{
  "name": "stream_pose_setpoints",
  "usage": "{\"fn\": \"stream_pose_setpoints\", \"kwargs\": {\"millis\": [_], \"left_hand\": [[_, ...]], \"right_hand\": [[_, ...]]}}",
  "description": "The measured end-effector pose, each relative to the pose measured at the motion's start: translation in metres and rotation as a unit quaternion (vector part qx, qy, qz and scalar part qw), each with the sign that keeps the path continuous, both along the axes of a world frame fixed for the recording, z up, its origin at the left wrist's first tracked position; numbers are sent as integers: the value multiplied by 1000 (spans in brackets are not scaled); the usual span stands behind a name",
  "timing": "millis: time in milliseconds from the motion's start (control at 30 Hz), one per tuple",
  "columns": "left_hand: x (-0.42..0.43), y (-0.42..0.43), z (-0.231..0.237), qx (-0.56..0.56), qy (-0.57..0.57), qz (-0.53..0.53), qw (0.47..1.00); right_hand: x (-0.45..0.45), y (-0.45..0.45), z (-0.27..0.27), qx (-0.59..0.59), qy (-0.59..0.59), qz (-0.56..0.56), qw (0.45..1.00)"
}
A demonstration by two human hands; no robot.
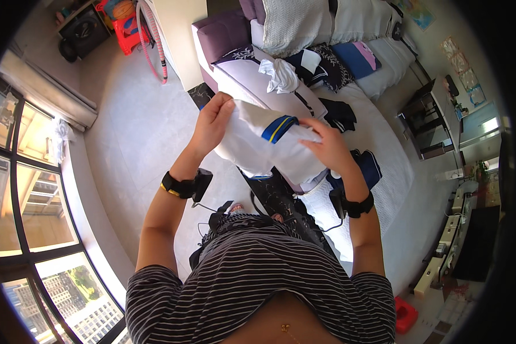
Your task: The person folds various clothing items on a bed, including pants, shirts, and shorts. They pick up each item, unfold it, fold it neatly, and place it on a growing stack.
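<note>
A white garment with blue-and-yellow trim [251, 142] hangs in the air in front of me, over the sofa's near edge. My left hand [213, 120] pinches its upper left corner between thumb and fingers. On the other side, my right hand [330, 145] grips the cloth beside the blue-and-yellow band, its fingertips slightly blurred. Folds hide the garment's full shape. Beyond it, a crumpled white cloth [280, 76] lies on the pale sofa seat [236, 75]. Dark navy clothing [365, 170] sits past my right wrist, and a black garment [337, 114] is farther back.
Patterned black cushions [333, 64] and a folded blue-and-pink cloth [357, 59] rest along the sofa. A red plastic stool [129, 36] holding a basketball [123, 9] stands at the far left. Windows [47, 206] line the left side; a low TV cabinet [438, 253] runs along the right.
</note>
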State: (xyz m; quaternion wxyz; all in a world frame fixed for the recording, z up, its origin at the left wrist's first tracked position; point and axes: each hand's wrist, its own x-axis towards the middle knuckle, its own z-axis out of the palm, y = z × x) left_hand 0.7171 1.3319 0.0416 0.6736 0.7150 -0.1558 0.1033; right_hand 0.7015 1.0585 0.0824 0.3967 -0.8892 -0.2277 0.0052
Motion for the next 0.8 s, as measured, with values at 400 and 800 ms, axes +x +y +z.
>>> {"fn": "stream_pose_setpoints", "kwargs": {"millis": [400,800], "left_hand": [[-13,-12,-87,516,151,-61,841],[-17,-51,-12,296,-223,-112,922]], "right_hand": [[-41,-37,29,215,-67,32,974],[-29,-67,-75,-13,26,-55,998]]}}
